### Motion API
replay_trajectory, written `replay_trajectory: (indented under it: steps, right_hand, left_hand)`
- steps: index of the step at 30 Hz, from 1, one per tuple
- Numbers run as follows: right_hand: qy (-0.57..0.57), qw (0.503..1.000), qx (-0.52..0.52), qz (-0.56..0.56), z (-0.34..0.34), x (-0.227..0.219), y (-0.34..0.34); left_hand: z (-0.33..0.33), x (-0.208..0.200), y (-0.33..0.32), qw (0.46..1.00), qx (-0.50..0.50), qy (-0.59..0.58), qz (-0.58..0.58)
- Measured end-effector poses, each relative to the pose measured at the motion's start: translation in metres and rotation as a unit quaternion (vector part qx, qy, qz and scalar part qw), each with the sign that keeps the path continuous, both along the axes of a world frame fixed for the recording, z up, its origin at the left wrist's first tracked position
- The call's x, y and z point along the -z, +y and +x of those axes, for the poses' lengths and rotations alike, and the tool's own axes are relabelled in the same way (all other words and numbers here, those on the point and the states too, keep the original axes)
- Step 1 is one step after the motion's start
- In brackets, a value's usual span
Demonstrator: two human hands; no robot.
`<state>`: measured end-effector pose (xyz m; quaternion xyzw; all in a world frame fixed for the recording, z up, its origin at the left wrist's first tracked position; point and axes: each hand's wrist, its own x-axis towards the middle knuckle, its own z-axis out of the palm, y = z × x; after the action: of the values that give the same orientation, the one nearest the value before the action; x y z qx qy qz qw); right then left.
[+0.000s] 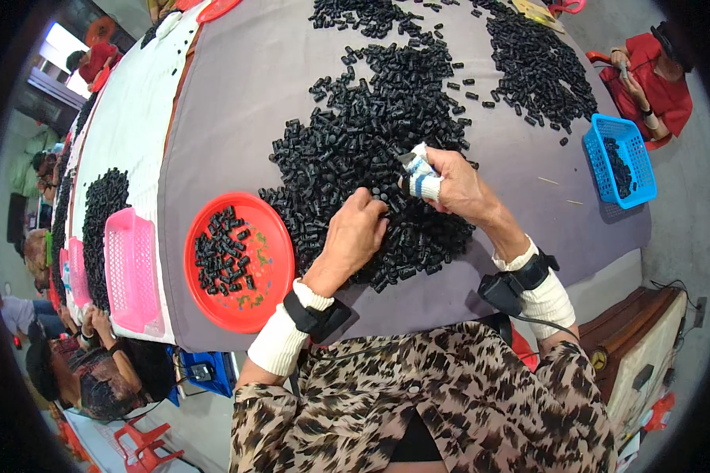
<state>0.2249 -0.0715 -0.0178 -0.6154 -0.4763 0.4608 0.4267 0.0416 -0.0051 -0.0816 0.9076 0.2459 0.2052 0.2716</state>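
A large pile of small black cylindrical pieces (347, 150) spreads over the grey cloth in front of me. At the pile's near edge my left hand (351, 235) has its fingers curled down among the pieces; whatever is in its fingertips is hidden. My right hand (459, 189) is closed round a small tool (422, 175) wrapped in white, blue-marked cloth, with a dark tip poking out toward the left, just above the pile. A red round plate (280, 256) beside my left wrist holds several black pieces and coloured bits.
On the right, a blue basket (645, 175) with black pieces stands near a person in red (647, 87). A pink basket (131, 272) sits at the left on a white-covered table (138, 134), beside another pile. Another person (95, 370) works at lower left. Two thin sticks lie on the cloth.
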Motion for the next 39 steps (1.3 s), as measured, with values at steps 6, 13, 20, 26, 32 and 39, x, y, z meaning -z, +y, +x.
replay_trajectory:
  steps: [6,13,20,26,32,39]
  right_hand:
    - [0.007,0.995,-0.017,0.095,-0.017,-0.014,0.015]
    - [-0.005,0.977,-0.063,0.206,-0.055,-0.057,0.047]
    - [-0.034,0.963,-0.074,0.256,-0.073,-0.085,0.052]
    - [-0.013,0.965,-0.085,0.248,-0.069,-0.081,0.051]
    - [0.0,0.958,-0.104,0.266,-0.067,-0.082,0.051]
    - [0.013,0.954,-0.143,0.262,-0.06,-0.077,0.048]
  left_hand:
    - [-0.028,-0.061,0.024,0.735,-0.112,-0.306,-0.595]
    - [-0.039,-0.098,0.026,0.586,-0.028,-0.484,-0.649]
    - [-0.043,-0.116,0.022,0.541,0.02,-0.543,-0.642]
    - [-0.04,-0.111,0.022,0.532,0.045,-0.536,-0.654]
    - [-0.036,-0.107,0.022,0.541,0.072,-0.532,-0.648]
    - [-0.035,-0.102,0.02,0.545,0.058,-0.535,-0.643]
